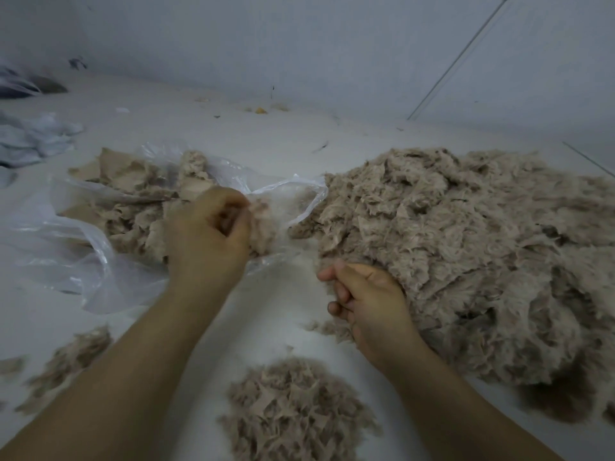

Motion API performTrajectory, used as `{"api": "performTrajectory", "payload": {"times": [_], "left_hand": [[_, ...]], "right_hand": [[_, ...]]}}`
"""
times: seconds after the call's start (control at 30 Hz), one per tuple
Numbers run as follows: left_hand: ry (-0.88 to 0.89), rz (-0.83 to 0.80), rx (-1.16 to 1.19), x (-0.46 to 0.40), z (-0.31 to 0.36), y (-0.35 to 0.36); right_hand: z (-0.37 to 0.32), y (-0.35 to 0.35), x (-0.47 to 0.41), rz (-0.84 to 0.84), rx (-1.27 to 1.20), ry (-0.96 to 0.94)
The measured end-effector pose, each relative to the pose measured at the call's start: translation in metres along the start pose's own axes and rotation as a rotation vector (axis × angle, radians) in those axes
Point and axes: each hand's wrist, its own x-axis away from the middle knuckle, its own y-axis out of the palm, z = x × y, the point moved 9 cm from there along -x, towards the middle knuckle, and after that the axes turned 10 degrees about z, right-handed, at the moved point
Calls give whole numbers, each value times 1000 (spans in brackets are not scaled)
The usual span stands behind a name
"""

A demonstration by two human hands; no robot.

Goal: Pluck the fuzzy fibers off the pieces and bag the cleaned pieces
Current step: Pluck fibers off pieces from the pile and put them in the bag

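Observation:
A big heap of fuzzy beige pieces [466,254] covers the right of the white surface. A clear plastic bag [83,261] lies open at the left with several beige pieces [133,207] inside. My left hand [209,234] hovers over the bag's mouth, fingers curled around a small beige piece [263,211]. My right hand [366,301] rests at the near-left edge of the big heap, fingers loosely curled; whether it holds fibers I cannot tell. A smaller pile of plucked fluff [296,410] lies near me between my forearms.
More fluff [70,361] is scattered at the near left. Crumpled pale blue cloth [30,138] lies at the far left. A grey wall [299,44] closes the back, with small yellow scraps [261,110] along its foot. A thin rod [459,58] leans at the right.

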Motion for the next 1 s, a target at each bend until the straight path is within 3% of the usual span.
{"api": "performTrajectory", "payload": {"times": [0.07, 0.1, 0.17, 0.23, 0.3, 0.43, 0.5, 0.6, 0.67, 0.83, 1.0], "left_hand": [[281, 5, -483, -17, 0, -7], [327, -87, -695, -20, -11, 0], [228, -344, -1003, -14, -41, 12], [132, -485, -1102, -4, -58, 16], [168, -463, -1062, -4, -51, 19], [316, -261, -836, -4, 1, 20], [352, -342, -691, 8, 17, 39], [204, -618, -490, 36, 14, 85], [156, -692, -434, 46, 12, 111], [106, -584, -216, 42, 18, 124], [336, -625, -101, 61, 40, 101]], "right_hand": [[1, 1, 0, -4, 29, -6], [1, 2, 0, -4, 44, -10], [1, 3, 0, -6, 51, -17], [1, 3, 0, -6, 36, -17], [2, 2, 0, 0, 43, -13], [4, -1, -1, 24, 55, -17], [4, -1, -2, 32, 50, -15], [5, -1, -3, 42, 18, 14], [5, -1, -3, 44, -10, 20], [4, -2, -3, 69, -63, 29], [7, -5, -6, 122, -118, 45]]}}
